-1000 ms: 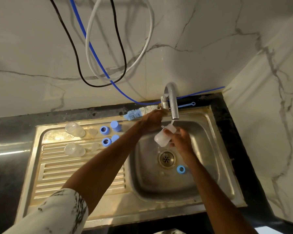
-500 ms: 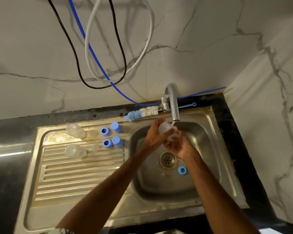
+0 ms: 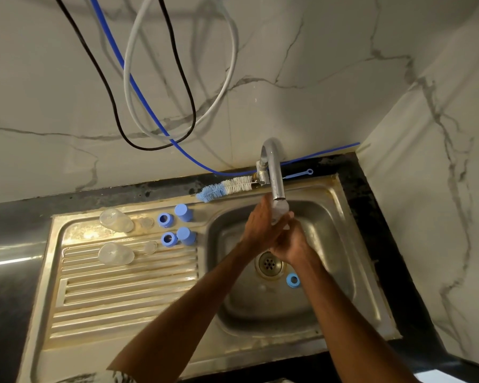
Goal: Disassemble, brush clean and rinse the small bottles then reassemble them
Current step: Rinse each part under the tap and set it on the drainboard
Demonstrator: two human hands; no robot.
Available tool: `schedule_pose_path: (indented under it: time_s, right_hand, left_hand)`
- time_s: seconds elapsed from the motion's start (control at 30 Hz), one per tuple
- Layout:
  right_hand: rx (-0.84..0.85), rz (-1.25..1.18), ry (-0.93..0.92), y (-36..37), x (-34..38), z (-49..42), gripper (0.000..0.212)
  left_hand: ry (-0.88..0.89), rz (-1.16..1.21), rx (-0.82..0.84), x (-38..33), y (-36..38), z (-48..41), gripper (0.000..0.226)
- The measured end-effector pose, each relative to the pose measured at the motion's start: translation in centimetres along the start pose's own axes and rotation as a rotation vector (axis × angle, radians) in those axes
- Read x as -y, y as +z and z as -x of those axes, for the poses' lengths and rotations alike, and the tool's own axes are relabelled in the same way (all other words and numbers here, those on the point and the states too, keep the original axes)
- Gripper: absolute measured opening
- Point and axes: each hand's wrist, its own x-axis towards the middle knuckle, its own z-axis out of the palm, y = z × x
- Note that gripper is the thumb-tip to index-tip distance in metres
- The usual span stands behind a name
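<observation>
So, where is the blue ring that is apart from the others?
In the head view, the blue ring lies on the floor of the sink basin, just right of the drain.

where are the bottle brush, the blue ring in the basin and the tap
blue and white bristle bottle brush (image 3: 227, 188): head view, mid bristles
blue plastic ring in the basin (image 3: 288, 281): head view, its rim
curved grey metal tap (image 3: 275, 175): head view, the spout

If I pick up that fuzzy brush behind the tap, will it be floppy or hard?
Probably a bit bendy: the brush has a thin stem and soft-looking bristles, so its tip would likely wobble. It looks light, being so slim. Its thin blue handle might slip in wet fingers, though I can't tell if it is wet.
</observation>
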Motion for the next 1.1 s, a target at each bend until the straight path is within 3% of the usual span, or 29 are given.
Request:
schedule_pose_path:
  time_s: [0.07, 0.1, 0.2, 0.27, 0.37, 0.43, 0.5, 0.6, 0.67, 0.77, 0.87, 0.93, 1.0, 1.1]
  right_hand:
    - [-0.03, 0.05, -0.076, -0.4, 0.7, 0.1, 0.033]
    - [-0.027, 0.084, -0.124, -0.5, 1.0, 0.1, 0.032]
    - [-0.027, 0.27, -0.229, 0.0, 1.7, 1.1, 0.033]
    - [-0.099, 0.446, -0.245, 0.7, 1.5, 1.4, 0.03]
    - [-0.228, 0.69, -0.132, 1.5, 0.6, 1.4, 0.049]
    - [-0.181, 0.543, 0.033, 1.0, 0.4, 1.0, 0.054]
    - [-0.079, 0.371, 0.153, 0.2, 1.3, 0.9, 0.052]
    - [-0.039, 0.385, 0.208, 0.1, 2.5, 1.5, 0.048]
    - [-0.085, 0.599, 0.124, 0.9, 2.6, 1.7, 0.048]
    - [-0.273, 1.039, -0.197, 2.8, 1.6, 0.9, 0.043]
    - [-0.395, 1.548, -0.576, 3.0, 0.8, 0.3, 0.039]
    - [-0.403, 1.563, -0.71, 3.0, 1.1, 0.6, 0.041]
    - [-0.449, 1.439, -0.595, 3.5, 2.7, 0.8, 0.041]
    - [-0.441, 1.028, -0.122, 3.3, 4.6, 1.2, 0.044]
  left_hand:
    - [0.085, -0.022, -0.05, 0.5, -0.3, 0.3, 0.029]
    - [0.045, 0.023, -0.078, 0.6, -0.7, 0.5, 0.023]
    - [-0.089, 0.232, -0.115, 1.3, -1.1, 1.3, 0.043]
    - [-0.1, 0.229, -0.169, 1.8, -0.7, 1.3, 0.052]
    - [-0.094, 0.184, -0.273, 1.0, -0.4, -0.3, 0.028]
    - [-0.04, 0.159, -0.239, 0.2, -0.8, -1.6, 0.017]
    - [0.075, 0.143, -0.103, -0.3, -1.7, -2.3, 0.018]
    - [0.347, 0.081, 0.044, 0.5, -3.1, -2.3, 0.016]
    - [0.36, -0.019, 0.071, 1.3, -3.2, -2.0, 0.021]
    - [0.116, -0.186, 0.015, 1.8, -2.1, -1.0, 0.032]
    - [-0.102, -0.121, -0.108, 1.0, -1.2, -0.9, 0.016]
    - [-0.151, -0.099, -0.103, 0.3, -0.9, -0.9, 0.018]
    - [-0.1, -0.085, -0.114, 0.1, -1.0, -0.5, 0.03]
    - [0.062, -0.169, -0.068, -0.4, -1.5, 0.4, 0.058]
